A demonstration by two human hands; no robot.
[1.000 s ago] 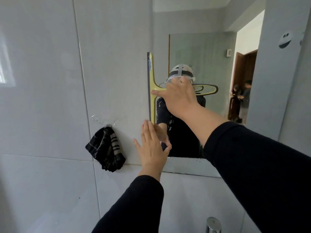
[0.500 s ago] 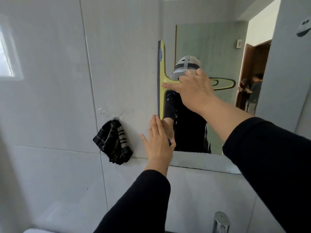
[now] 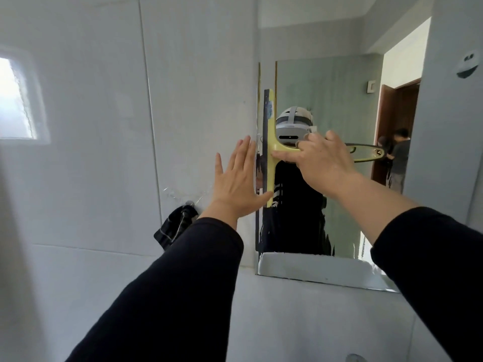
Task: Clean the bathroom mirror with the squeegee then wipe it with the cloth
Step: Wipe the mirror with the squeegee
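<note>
A frameless mirror [image 3: 339, 87] hangs on the white tiled wall. My right hand [image 3: 321, 163] is shut on the handle of a yellow squeegee [image 3: 270, 131], whose blade stands upright against the mirror's left edge. My left hand [image 3: 235, 178] is open with fingers spread, flat against the wall right beside the mirror's left edge, its thumb near the blade's lower end. A black striped cloth [image 3: 172, 228] hangs from a wall hook to the lower left, partly hidden by my left sleeve.
A small window [image 3: 15, 103] sits high on the left wall. A chrome tap top [image 3: 355, 358] shows at the bottom edge. The mirror reflects me, a doorway and another person standing there. A white wall fitting [image 3: 467, 64] is at the upper right.
My left hand has risen from the mirror's lower left corner to beside the squeegee blade. The view has tilted up. The right hand still holds the squeegee at the left edge.
</note>
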